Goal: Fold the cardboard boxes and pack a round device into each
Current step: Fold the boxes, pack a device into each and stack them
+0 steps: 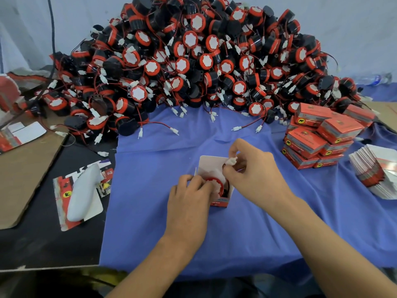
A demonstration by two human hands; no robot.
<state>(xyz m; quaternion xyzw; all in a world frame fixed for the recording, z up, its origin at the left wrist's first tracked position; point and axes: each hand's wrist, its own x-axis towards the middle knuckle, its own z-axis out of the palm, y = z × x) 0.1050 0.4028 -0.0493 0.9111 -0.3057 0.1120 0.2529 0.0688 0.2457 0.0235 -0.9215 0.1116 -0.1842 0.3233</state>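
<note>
A small open cardboard box (pixel 223 201) with a red printed side stands on the blue cloth (pixel 247 229), its white lid flap (pixel 209 163) raised at the back. A round red-and-black device (pixel 217 186) sits inside it. My left hand (pixel 189 201) grips the box's left side, fingertips touching the device. My right hand (pixel 253 166) pinches the device's white wire connector (pixel 231 161) over the box opening.
A big heap of round devices (pixel 193 61) with loose wires fills the back. Packed red boxes (pixel 318 134) are stacked at the right, with a pile of flat box blanks (pixel 376 171) beside them. Cardboard sheets (pixel 25 173) and a white plastic object (pixel 83 194) lie on the left.
</note>
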